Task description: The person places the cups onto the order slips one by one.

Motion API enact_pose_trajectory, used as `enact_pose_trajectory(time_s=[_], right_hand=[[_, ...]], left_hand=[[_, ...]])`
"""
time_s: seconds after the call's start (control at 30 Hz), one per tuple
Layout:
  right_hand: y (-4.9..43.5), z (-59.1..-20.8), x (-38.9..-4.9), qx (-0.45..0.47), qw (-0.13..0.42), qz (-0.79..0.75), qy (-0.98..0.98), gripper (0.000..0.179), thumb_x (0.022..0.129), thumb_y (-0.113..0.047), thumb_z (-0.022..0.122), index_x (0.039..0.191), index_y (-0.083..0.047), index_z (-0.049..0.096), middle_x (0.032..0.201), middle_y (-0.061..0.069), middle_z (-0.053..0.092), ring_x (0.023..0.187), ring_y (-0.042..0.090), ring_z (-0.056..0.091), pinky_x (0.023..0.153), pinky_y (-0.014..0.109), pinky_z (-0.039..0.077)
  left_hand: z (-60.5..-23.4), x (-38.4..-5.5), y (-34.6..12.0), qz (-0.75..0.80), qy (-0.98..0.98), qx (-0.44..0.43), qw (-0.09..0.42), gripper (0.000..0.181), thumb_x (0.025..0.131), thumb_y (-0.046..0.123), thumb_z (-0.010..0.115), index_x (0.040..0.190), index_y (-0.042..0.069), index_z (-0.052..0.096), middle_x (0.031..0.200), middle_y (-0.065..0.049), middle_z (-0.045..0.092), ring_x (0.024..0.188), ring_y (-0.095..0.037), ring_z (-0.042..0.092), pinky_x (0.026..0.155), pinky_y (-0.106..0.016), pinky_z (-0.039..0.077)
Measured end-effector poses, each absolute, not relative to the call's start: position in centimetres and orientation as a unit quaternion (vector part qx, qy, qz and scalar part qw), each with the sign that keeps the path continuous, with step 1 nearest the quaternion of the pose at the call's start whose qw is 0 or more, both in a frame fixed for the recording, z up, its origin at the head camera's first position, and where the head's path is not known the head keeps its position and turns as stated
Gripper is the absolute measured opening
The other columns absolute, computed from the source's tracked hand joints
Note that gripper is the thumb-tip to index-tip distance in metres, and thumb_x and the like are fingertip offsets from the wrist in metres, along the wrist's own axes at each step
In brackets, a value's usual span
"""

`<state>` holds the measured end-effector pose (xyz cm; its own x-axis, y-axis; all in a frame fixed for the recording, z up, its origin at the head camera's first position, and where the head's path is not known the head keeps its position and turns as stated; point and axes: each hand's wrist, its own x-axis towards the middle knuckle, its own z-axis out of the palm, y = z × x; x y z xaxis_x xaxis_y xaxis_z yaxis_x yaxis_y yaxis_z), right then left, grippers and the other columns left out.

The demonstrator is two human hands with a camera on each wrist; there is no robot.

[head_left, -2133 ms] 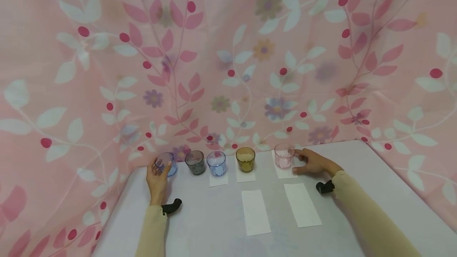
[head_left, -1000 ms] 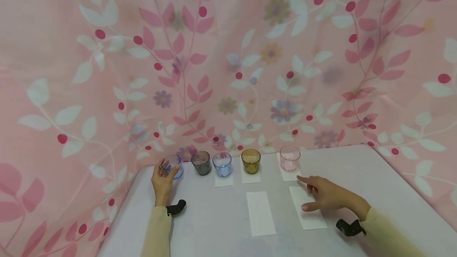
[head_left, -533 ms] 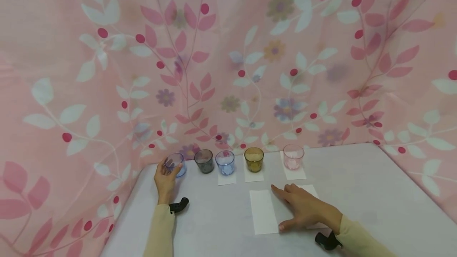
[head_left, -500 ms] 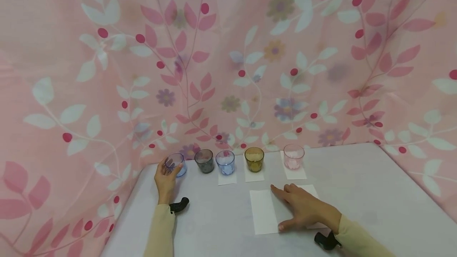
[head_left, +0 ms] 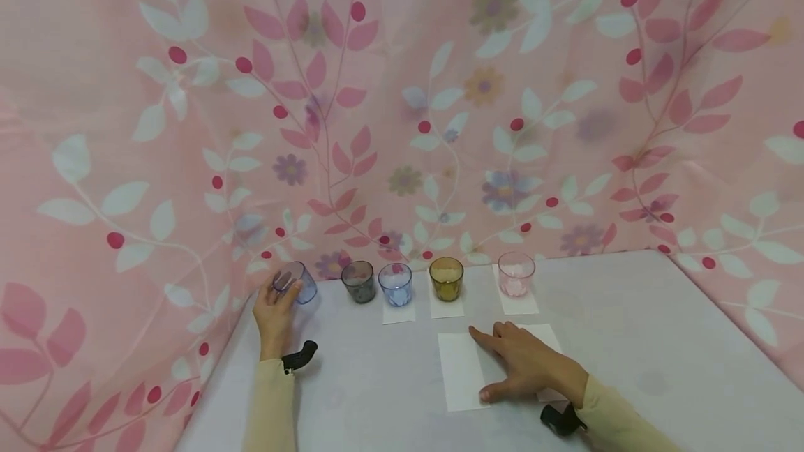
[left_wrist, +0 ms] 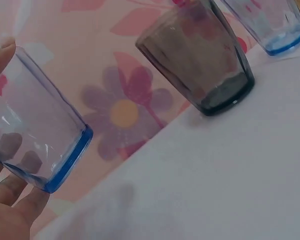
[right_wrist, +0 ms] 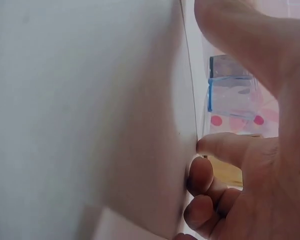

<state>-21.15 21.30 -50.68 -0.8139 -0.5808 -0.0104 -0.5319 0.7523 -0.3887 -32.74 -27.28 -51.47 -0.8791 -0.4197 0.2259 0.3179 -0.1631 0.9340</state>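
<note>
My left hand [head_left: 274,316] grips a clear blue glass [head_left: 305,289] at the far left of the row, fingers on one side and thumb on the other. The glass is tilted, and in the left wrist view its blue base [left_wrist: 72,160] shows apart from the white tabletop. My right hand [head_left: 530,363] is spread low over two white paper strips, with index finger and thumb stretched apart. Its index fingertip and thumb lie over the left strip [head_left: 461,372]. The hand covers much of the right strip [head_left: 545,334].
A grey glass [head_left: 359,283], a second blue glass [head_left: 396,287], an amber glass [head_left: 447,281] and a pink glass [head_left: 516,276] stand upright along the back edge. White paper lies under the last three. A pink floral curtain [head_left: 402,180] hangs behind the table.
My right hand has left the pink glass and come down and left over the paper strips. Just now my left hand has tilted the blue glass and moved it slightly left.
</note>
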Motion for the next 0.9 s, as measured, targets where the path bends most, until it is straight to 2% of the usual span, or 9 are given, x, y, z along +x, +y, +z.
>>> enact_pose_trajectory(time_s=[0.1,0.27,0.5,0.7,0.8,0.9], right_hand=[[21.2,-50.6,-21.0,-0.294,0.067,-0.181,0.936,0.109,0.077,-0.075,0.080,0.162,-0.016,0.046,0.101,-0.004,0.048,0.086,0.011,0.038,0.071,0.025,0.034],[21.0,-50.8,-21.1,-0.289,0.065,-0.174,0.939,0.112,0.075,-0.079,0.079,0.164,-0.021,0.043,0.099,-0.005,0.047,0.084,0.012,0.038,0.072,0.026,0.034],[20.7,-51.2,-21.1,-0.296,0.051,-0.161,0.940,0.109,0.074,-0.081,0.078,0.161,-0.022,0.048,0.096,-0.004,0.047,0.083,0.010,0.037,0.068,0.024,0.033],[20.6,-51.1,-20.9,-0.290,0.057,-0.165,0.941,0.109,0.073,-0.079,0.080,0.161,-0.022,0.049,0.097,-0.003,0.048,0.083,0.011,0.037,0.069,0.025,0.034],[20.5,-51.1,-21.0,-0.287,0.062,-0.163,0.942,0.109,0.073,-0.080,0.080,0.161,-0.024,0.048,0.097,-0.003,0.048,0.084,0.011,0.038,0.069,0.025,0.034],[20.6,-51.1,-21.1,-0.286,0.063,-0.164,0.942,0.109,0.073,-0.079,0.080,0.161,-0.024,0.048,0.097,-0.003,0.048,0.084,0.012,0.038,0.068,0.025,0.033]], left_hand=[[-50.1,-32.5,-27.2,-0.790,-0.564,0.023,0.240,0.069,0.094,-0.003,0.077,0.155,-0.003,0.045,0.149,-0.024,0.057,0.121,-0.014,0.068,0.099,-0.019,0.057],[-47.7,-32.0,-26.6,-0.806,-0.536,-0.022,0.250,0.069,0.095,-0.007,0.073,0.156,-0.004,0.042,0.152,-0.028,0.053,0.130,-0.025,0.063,0.105,-0.023,0.055],[-44.3,-30.8,-24.2,-0.808,-0.518,-0.113,0.255,0.067,0.092,-0.017,0.070,0.153,-0.010,0.044,0.149,-0.031,0.054,0.135,-0.038,0.058,0.107,-0.030,0.056],[-41.8,-29.3,-21.4,-0.785,-0.541,-0.185,0.237,0.068,0.091,-0.019,0.069,0.153,-0.011,0.044,0.149,-0.033,0.054,0.137,-0.039,0.058,0.113,-0.036,0.053],[-41.0,-28.5,-20.1,-0.772,-0.561,-0.205,0.216,0.069,0.089,-0.019,0.071,0.153,-0.008,0.046,0.149,-0.029,0.056,0.138,-0.037,0.058,0.117,-0.038,0.049],[-40.5,-27.9,-19.1,-0.764,-0.578,-0.215,0.189,0.071,0.087,-0.020,0.072,0.153,-0.005,0.048,0.148,-0.022,0.058,0.137,-0.034,0.058,0.116,-0.037,0.051]])
